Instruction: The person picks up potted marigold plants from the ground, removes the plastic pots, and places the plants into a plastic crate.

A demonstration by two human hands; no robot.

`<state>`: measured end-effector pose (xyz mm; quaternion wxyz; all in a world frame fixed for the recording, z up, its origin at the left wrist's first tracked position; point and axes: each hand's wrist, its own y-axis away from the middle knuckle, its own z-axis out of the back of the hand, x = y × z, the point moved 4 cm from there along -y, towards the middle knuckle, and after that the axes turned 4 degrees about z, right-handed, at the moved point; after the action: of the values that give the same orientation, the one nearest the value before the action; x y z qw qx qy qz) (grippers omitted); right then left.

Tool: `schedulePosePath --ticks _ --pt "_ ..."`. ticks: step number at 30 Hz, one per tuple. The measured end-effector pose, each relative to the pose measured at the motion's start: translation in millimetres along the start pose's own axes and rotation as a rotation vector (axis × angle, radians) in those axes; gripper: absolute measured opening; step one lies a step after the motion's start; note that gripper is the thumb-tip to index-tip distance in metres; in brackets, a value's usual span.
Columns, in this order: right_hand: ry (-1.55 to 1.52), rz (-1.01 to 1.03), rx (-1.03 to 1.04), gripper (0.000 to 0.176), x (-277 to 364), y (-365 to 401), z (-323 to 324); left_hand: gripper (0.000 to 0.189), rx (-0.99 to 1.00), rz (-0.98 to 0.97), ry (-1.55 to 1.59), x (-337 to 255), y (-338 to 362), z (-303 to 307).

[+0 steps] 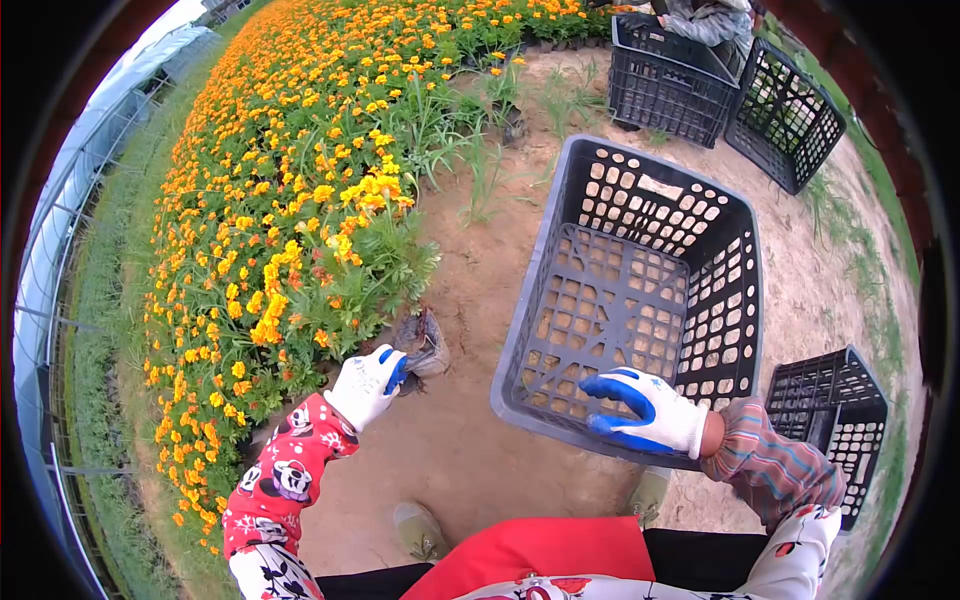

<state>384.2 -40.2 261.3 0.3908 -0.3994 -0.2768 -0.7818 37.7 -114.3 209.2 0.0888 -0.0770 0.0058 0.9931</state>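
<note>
My left hand (370,386), in a white glove with blue coating, has its fingers curled against the dark plastic nursery bag (428,346) of a potted marigold at the bed's edge. Orange-yellow blooms and green leaves (385,250) crowd just beyond it; the fingertips are partly hidden. Over the near side of a black plastic crate (508,385) is my right hand (645,412), gloved alike. Its thumb and fingers are spread apart and hold nothing. The crate stands upright on the soil, and its slotted floor shows no plants.
Dense marigolds (250,200) fill the left side. At the upper right, a person's sleeve (705,22) reaches over another black crate (665,95), with a tilted crate (785,115) beside it. More crate wall (830,400) shows at the right. My shoes (418,530) stand on bare soil.
</note>
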Motion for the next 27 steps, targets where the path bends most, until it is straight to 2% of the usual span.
schedulePosePath --ticks 1,3,5,6,7,9,11,13,14,15,17,18,19,21,22,23,25,26,27 --pt "-0.049 0.054 -0.093 0.044 5 -17 12 0.033 0.002 -0.01 -0.037 -3 6 8" --pt "0.037 0.149 -0.246 0.039 26 -50 33 0.036 -0.055 -0.094 -0.116 -4 19 12" --pt "0.104 0.345 -0.424 0.037 39 -83 42 0.037 -0.122 -0.106 -0.07 0 27 -2" --pt "0.099 0.362 -0.453 0.035 46 -96 42 0.039 -0.112 -0.112 -0.04 0 27 -9" --pt "0.101 0.362 -0.443 0.035 55 -102 32 0.039 -0.106 -0.09 -0.025 2 28 -24" --pt "-0.094 0.368 -0.363 0.034 71 -111 6 0.04 -0.056 -0.063 0.005 6 29 -60" --pt "-0.16 0.377 -0.236 0.035 92 -99 -35 0.034 0.015 -0.065 -0.087 8 29 -98" --pt "-0.515 0.311 -0.057 0.038 86 -85 -95 0.034 0.166 0.035 0.016 14 36 -137" --pt "-0.571 0.192 -0.005 0.043 72 -78 -128 0.036 0.203 -0.016 -0.059 17 46 -172" --pt "-0.619 0.071 0.045 0.049 54 -71 -161 0.041 0.327 -0.008 -0.001 7 53 -164" --pt "-0.598 -0.247 0.087 0.061 9 -60 -221 0.039 0.437 0.027 0.044 4 58 -159" --pt "-0.596 -0.311 0.064 0.07 -6 -62 -241 0.038 0.472 0.035 0.046 3 58 -157" --pt "-0.61 -0.314 0.059 0.07 -25 -72 -252 0.037 0.508 0.052 0.056 3 58 -153" --pt "-0.313 -0.36 -0.279 0.076 -58 -100 -246 0.036 0.606 0.085 0.082 3 54 -153" --pt "-0.345 -0.322 -0.394 0.079 -60 -116 -236 0.042 0.705 0.131 0.138 3 53 -156" --pt "-0.373 -0.281 -0.512 0.081 -63 -132 -224 0.042 0.706 0.132 0.126 3 57 -163" --pt "-0.148 -0.388 -0.434 0.077 -82 -164 -235 0.041 0.145 0.342 0.601 10 74 -174" --pt "-0.157 -0.325 -0.434 0.062 -104 -180 -257 0.041 0.067 0.331 0.86 12 78 -177" --pt "-0.175 -0.321 -0.443 0.062 -107 -185 -259 0.04 -0.006 0.302 1.117 9 78 -169"
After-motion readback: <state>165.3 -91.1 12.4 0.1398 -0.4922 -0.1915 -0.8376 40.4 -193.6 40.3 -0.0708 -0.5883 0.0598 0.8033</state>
